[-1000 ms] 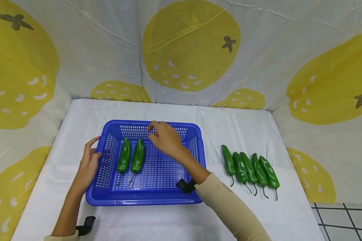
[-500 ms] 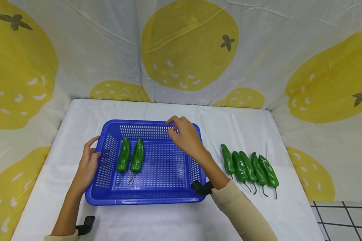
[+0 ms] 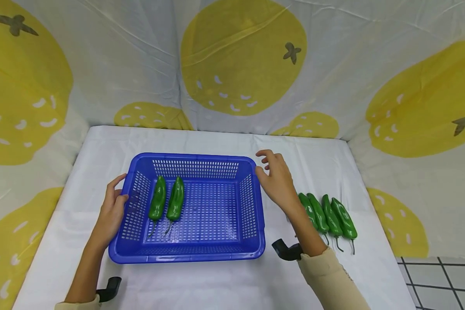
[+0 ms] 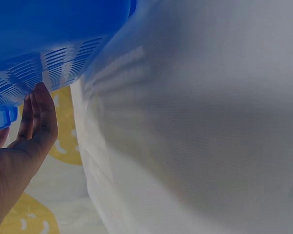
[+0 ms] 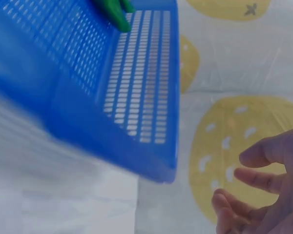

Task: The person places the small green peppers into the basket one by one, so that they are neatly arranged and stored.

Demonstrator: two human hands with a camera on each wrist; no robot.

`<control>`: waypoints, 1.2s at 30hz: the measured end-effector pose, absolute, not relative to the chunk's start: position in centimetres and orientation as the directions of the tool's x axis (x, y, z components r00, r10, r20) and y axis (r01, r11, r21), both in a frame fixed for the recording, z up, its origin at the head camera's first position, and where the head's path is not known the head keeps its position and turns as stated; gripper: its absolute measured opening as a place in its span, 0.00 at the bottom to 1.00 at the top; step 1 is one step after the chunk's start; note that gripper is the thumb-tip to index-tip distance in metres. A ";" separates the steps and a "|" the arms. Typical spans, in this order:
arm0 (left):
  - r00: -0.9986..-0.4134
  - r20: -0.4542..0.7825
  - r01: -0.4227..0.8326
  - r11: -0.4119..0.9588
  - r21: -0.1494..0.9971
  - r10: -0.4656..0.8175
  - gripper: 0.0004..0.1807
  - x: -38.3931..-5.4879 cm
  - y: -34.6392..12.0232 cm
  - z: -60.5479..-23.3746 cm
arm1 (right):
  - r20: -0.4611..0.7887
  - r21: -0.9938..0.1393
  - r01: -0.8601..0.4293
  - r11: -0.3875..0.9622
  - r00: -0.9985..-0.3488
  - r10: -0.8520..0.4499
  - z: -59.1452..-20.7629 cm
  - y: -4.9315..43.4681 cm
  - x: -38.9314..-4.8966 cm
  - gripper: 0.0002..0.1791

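Note:
A blue plastic basket sits mid-table with two green peppers lying side by side at its left. My left hand rests against the basket's left wall, fingers straight; the left wrist view shows those fingers flat on the basket. My right hand hovers empty with fingers spread, just right of the basket's right rim. A row of several green peppers lies on the cloth beside that wrist, its leftmost ones partly hidden. The right wrist view shows the basket and relaxed fingers.
A white cloth covers the table, and lemon-printed fabric walls the back and sides. Black wrist mounts sit by both forearms. Tiled floor shows past the table's right front corner.
My right hand has travelled right, from above the basket's inside over its right rim to beside it, still empty. The left hand and the peppers have stayed put.

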State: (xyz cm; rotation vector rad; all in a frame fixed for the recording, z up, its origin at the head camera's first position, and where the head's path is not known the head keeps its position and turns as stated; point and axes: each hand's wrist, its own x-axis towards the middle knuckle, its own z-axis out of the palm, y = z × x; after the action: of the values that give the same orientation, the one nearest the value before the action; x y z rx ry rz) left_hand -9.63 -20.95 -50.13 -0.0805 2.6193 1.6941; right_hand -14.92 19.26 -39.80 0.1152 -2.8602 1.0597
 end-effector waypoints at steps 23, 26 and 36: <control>-0.998 -0.050 -0.058 0.403 0.913 -0.030 0.30 -9.6 -20.9 -50.2 | -0.107 -0.418 0.143 0.897 -0.988 0.107 -47.5 28.0 -12.4 0.32; -0.998 -0.048 -0.056 0.400 0.915 -0.028 0.30 -9.6 -20.9 -50.2 | -0.114 -0.373 0.156 0.915 -0.986 0.122 -48.2 28.1 -12.2 0.32; -0.999 -0.043 -0.050 0.392 0.918 -0.027 0.30 -9.6 -20.9 -50.3 | -0.119 -0.278 0.136 0.951 -0.987 0.107 -49.8 28.4 -11.9 0.32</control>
State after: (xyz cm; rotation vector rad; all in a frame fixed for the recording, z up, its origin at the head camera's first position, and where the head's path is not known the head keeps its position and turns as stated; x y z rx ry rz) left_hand -9.60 -20.91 -50.30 -0.0720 2.6036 1.7184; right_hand -11.93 28.38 -49.77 -0.2003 -3.2045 0.4685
